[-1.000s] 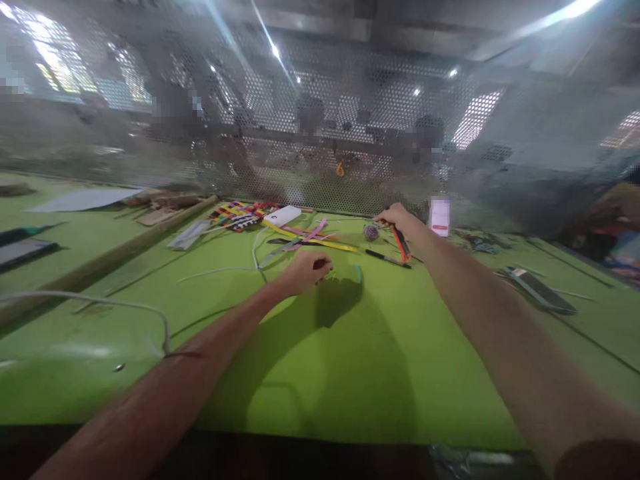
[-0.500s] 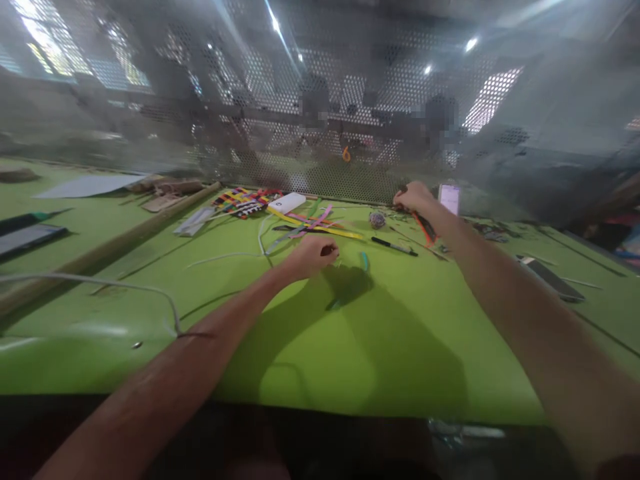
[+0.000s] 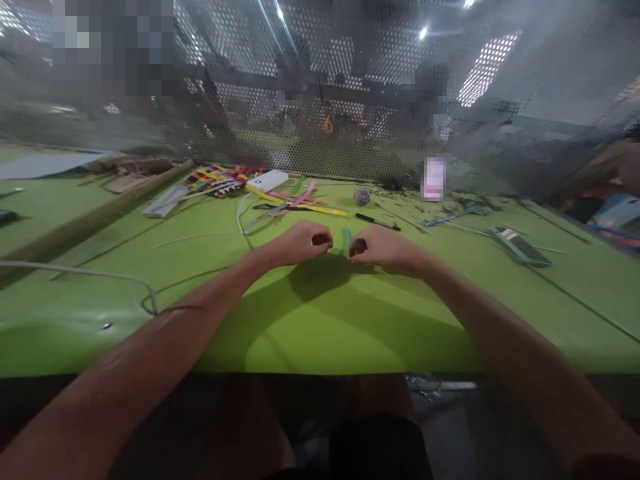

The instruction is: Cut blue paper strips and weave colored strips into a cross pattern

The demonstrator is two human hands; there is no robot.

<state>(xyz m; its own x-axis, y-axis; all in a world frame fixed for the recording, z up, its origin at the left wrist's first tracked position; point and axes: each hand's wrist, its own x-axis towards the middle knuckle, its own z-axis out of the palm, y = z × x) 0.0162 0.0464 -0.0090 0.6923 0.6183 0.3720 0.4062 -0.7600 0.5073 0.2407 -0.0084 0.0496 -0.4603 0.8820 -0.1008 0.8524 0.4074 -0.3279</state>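
Note:
My left hand (image 3: 303, 241) is closed in a pinch above the green table, near the middle. Just to its right is my right hand (image 3: 383, 248), also closed, thumb and fingertips together. What either pinch holds is too small to make out. In the gap between the hands shows a short teal strip (image 3: 347, 236). Behind them lie crossed yellow and pink strips (image 3: 305, 197) and a black pen (image 3: 378, 222). A small greyish ball (image 3: 362, 196) rests farther back.
A perforated metal screen (image 3: 320, 143) stands behind the table. A white device (image 3: 269, 181) with a cable lies beside a colourful woven piece (image 3: 220, 181). At the left runs a wooden pole (image 3: 125, 207). A lit phone (image 3: 434, 180) leans at the back; a dark flat object (image 3: 521, 247) lies right.
My right hand has come from the back of the table, by the phone, to beside my left hand. The orange item that was near it no longer shows. The view has shifted slightly.

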